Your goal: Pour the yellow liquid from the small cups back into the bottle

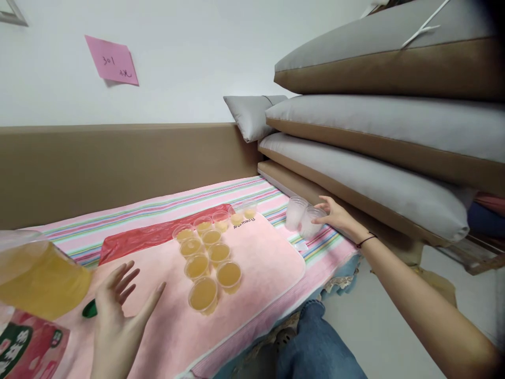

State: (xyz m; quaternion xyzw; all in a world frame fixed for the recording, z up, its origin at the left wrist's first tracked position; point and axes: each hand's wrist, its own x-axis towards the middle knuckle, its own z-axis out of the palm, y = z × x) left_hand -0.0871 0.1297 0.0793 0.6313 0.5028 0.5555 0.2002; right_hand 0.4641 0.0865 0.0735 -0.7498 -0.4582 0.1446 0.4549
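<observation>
Several clear cups of yellow liquid (203,295) stand in two rows on the pink mat (264,263). My left hand (120,310) hovers over the mat to their left, fingers spread and nothing in it. Beside it, at the left edge, lies a large bottle of yellow liquid (43,273) with a red label, and a green cap (90,309) is partly behind my hand. At the right, my right hand (330,213) has its fingers curved at the rim of a stack of clear cups (311,223); whether it grips them is unclear. Another clear stack (295,213) stands next to it.
A red plastic bag (145,237) lies behind the mat on the striped cloth (158,209). Large grey and brown cushions (366,168) are piled at the right. My knee (315,342) is below the table's front edge. A pink note (112,60) hangs on the wall.
</observation>
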